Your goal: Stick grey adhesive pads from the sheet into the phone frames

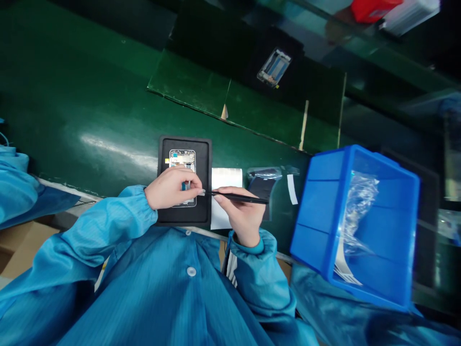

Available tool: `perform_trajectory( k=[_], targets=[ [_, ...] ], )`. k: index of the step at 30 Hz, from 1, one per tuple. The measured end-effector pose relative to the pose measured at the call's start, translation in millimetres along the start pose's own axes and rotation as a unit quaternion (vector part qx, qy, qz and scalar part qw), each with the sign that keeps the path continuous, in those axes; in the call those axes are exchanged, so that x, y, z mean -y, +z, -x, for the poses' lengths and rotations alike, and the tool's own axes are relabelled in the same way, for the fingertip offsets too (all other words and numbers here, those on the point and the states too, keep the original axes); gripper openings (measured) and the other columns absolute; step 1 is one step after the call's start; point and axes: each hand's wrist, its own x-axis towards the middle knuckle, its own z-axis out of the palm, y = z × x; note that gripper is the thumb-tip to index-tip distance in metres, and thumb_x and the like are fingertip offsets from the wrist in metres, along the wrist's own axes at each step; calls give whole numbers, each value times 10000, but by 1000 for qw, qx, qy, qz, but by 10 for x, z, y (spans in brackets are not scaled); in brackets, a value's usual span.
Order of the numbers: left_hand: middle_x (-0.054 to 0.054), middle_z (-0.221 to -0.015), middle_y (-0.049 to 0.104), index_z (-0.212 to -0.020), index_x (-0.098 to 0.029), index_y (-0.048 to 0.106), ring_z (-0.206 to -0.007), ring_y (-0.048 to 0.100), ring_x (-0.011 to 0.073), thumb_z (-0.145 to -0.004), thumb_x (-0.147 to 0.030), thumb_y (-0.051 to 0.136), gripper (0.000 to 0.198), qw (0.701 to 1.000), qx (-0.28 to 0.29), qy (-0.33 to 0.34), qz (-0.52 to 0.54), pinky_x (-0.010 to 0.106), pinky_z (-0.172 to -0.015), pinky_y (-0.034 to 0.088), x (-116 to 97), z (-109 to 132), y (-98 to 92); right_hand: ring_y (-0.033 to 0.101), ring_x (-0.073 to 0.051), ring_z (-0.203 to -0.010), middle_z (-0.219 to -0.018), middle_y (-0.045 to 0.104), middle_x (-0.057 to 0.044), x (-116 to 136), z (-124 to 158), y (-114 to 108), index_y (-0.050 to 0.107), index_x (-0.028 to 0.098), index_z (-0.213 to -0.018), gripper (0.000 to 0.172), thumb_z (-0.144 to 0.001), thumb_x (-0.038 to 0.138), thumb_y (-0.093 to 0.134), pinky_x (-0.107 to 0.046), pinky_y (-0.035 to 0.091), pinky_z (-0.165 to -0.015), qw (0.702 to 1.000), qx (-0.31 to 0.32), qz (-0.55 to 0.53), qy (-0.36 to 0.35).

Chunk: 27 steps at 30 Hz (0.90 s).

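Note:
An opened phone frame (182, 161) lies in a black tray (203, 158) at the front edge of the green bench. My left hand (173, 187) rests on the lower part of the phone, fingers curled and pressed onto it. My right hand (241, 214) pinches thin black tweezers (237, 197), whose tip points left and meets the left fingertips over the phone. What the tip touches is hidden by the fingers.
A white sheet (226, 179) lies right of the tray, then a dark plastic bag (264, 180) and a white label (292, 189). A blue bin (360, 226) with clear bags stands at the right. Another phone frame (274, 67) lies farther back. A blue sleeve (14, 187) shows at the left.

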Motion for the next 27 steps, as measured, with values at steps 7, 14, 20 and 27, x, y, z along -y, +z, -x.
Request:
perform_trajectory(
  k=[7, 14, 20, 27],
  targets=[
    [4, -888, 714, -1039, -207, 718, -778, 608, 137, -866, -227, 674, 180, 996, -86, -38, 5, 287, -766, 499, 134, 139, -103, 760, -207, -736, -808, 793, -28, -17, -29, 87, 781, 244, -819, 100, -749, 254, 853, -349, 639, -719, 999, -45, -1, 12],
    [32, -911, 681, -1059, -204, 699, -888, 609, 198, -928, -266, 592, 180, 958, -196, -81, -195, 367, -837, 479, 438, 416, -143, 732, -178, -691, -802, 778, -28, -57, -244, 361, 768, 217, -839, 154, -741, 295, 858, -313, 616, -664, 995, -42, -18, 89],
    [100, -1022, 618, -1109, -183, 685, -929, 586, 233, -942, -291, 556, 237, 937, -210, -54, -276, 388, -829, 492, 520, 456, 79, 737, -179, -660, -755, 770, -26, -77, -456, 639, 736, 194, -812, 223, -724, 354, 864, -291, 625, -620, 992, -5, -28, 122],
    [110, -1026, 599, -1126, -183, 680, -900, 580, 242, -931, -277, 554, 251, 937, -209, -43, -275, 408, -806, 500, 545, 447, 103, 743, -183, -662, -781, 781, -33, -135, -487, 704, 740, 200, -824, 193, -754, 349, 842, -299, 636, -634, 994, 15, 11, 110]
  ],
)
